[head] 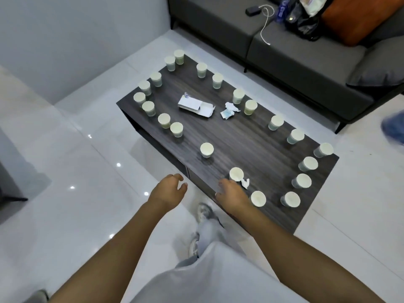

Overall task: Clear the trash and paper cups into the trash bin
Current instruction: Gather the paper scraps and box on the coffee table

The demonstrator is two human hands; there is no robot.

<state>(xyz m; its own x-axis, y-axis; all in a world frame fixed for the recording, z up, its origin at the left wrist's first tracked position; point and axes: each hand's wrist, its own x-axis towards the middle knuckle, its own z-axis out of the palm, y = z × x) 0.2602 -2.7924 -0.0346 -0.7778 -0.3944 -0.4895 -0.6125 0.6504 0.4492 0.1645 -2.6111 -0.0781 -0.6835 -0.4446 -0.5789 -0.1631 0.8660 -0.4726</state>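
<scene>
Head view: both hands empty, fingers loosely curled. Right hand [231, 193] reaches the nearest paper cup [236, 173] and tissue scrap [245, 183] just beyond its fingertips; left hand [169, 189] hovers off the worktop [240, 138]. Next: grip that cup; no bin visible.

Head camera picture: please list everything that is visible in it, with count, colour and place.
paper cups: 21, pale cream, upright in a ring around the table edges
cardboard box: 1, white, open, table middle
crumpled paper: 1, white, right of the box
tissue scrap: 1, white, near edge beside a cup
table: 1, dark wood, centre
sofa: 1, dark grey, behind the table
cable: 1, white, on the sofa
bag: 1, black, on the sofa
cushion: 1, orange, sofa corner
trash bin: none visible
left hand: open, over the floor
right hand: open, at the near table edge
</scene>
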